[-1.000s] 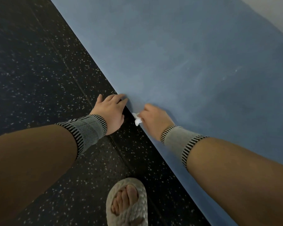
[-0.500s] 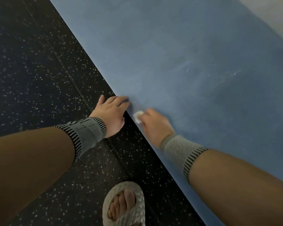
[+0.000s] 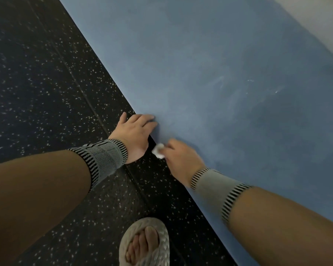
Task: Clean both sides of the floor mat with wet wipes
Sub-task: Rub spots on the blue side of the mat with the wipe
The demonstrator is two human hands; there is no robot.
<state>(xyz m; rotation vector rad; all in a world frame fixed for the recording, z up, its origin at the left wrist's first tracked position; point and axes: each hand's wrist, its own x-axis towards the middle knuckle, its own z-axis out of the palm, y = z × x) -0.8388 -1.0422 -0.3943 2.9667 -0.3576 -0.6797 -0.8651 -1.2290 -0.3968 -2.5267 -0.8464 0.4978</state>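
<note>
A large blue floor mat (image 3: pixel 210 60) lies flat and runs diagonally across the view, with faint pale streaks on its right part. My left hand (image 3: pixel 135 131) rests on the mat's near edge, fingers straight, the fingertips pressing on the blue surface. Just to its right, my right hand (image 3: pixel 181 158) grips a small crumpled white wet wipe (image 3: pixel 159 150) against the mat's edge. Most of the wipe is hidden inside the fingers. Both wrists wear grey bands with striped borders.
Black rubber flooring with white speckles (image 3: pixel 46 83) fills the left side. My foot in a pale woven slipper (image 3: pixel 144 242) stands on it near the bottom. A light floor strip (image 3: pixel 319 22) shows beyond the mat at the top right.
My right hand with the wipe has shifted a little back and forth along the mat's edge. The left hand has stayed pressed on the edge.
</note>
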